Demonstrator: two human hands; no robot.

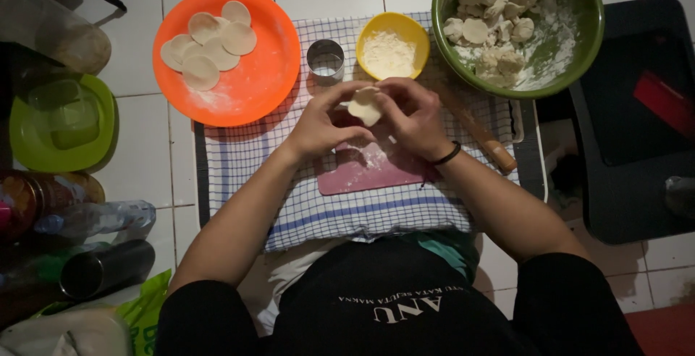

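We hold a small piece of dough (364, 105) between both hands, above a pink board (369, 171). Our left hand (326, 120) curls around it from the left, fingers bent and pinching its edge; our right hand (414, 117), with a dark band at the wrist, closes on it from the right. The dough sits in the air between our fingertips, just over the floured top of the board.

The board lies on a blue-checked cloth (289, 197) spread over the white tiled floor (145, 146). A wooden rolling pin (481, 135) rests on the cloth just right of our right hand. Beyond our hands stand a round metal cutter (326, 59) and, just beside it, a yellow bowl (369, 34) of flour. Left of these is an orange plate (253, 88) carrying several flat dough rounds (206, 44) that overlap one another. At the upper right a green bowl (579, 44) holds floury lumps of dough (492, 30). Far left sits a green lidded box (61, 120), with bottles (87, 218) lying near it.
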